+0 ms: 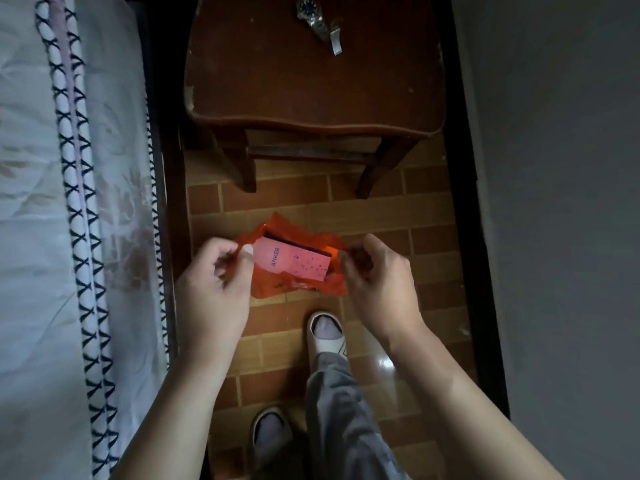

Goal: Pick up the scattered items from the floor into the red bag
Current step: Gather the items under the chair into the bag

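Red bag (277,285): one, thin crinkled plastic, held up above the floor (381,209) between both hands, mouth pulled open toward the camera. Inside the mouth: one pale pink flat box (294,263) printed "ANKER", lying roughly level, its left end near the left thumb. A dark edge shows along the box's far side (can't tell if it's a second item or just the box's side).

Left hand (214,285): fingers curled, thumb and forefinger pinching the bag's left rim. Grasping the bag, not the box as far as I can tell.

Right hand (377,282): fingers curled inward, fingertips pinching the bag's right rim, palm facing left. Also grasping the bag. Both forearms bare.

Below the bag: two feet in white slippers. One slipper (325,332) forward, just below the bag, with a grey trouser leg (339,410) above it; other slipper (270,431) further back and left. Floor is orange-brown brick-pattern tile, glossy patch right of the forward foot. No loose items visible on the tiles in view.

Beyond the bag: one dark wooden table (311,91), worn at the left edge, two front legs visible. On top near the far right: one metal-strap wristwatch (317,19), strap unclasped.

Left side: bed (52,202) with pale floral cover, trim with dark cross-stitch pattern hanging down the side. Right side: plain grey wall (561,168) with dark skirting.
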A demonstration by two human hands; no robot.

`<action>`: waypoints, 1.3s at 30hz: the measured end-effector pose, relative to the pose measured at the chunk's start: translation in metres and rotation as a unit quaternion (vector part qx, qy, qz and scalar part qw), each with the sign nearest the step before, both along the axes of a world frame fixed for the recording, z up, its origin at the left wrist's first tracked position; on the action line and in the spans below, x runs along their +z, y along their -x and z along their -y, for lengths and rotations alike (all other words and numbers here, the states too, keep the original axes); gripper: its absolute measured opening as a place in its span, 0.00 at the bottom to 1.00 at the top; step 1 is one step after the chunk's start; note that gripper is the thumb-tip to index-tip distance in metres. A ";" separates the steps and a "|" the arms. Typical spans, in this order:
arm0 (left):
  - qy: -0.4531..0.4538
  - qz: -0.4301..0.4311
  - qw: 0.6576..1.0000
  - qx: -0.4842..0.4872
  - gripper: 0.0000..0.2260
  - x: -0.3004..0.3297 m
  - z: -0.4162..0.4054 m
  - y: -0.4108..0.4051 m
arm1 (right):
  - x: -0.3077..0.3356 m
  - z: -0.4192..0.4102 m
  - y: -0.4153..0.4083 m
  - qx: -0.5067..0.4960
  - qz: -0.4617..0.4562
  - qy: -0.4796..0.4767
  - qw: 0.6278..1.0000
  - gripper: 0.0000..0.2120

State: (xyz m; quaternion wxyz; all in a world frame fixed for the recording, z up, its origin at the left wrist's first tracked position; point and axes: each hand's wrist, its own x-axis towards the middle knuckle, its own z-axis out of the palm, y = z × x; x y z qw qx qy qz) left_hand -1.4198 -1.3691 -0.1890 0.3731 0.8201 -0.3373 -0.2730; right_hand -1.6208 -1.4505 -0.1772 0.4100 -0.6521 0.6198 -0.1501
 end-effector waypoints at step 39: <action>-0.099 0.029 0.993 -0.063 0.07 -0.105 0.070 -0.036 | -0.123 0.065 -0.028 -0.005 -0.045 0.031 0.998 0.03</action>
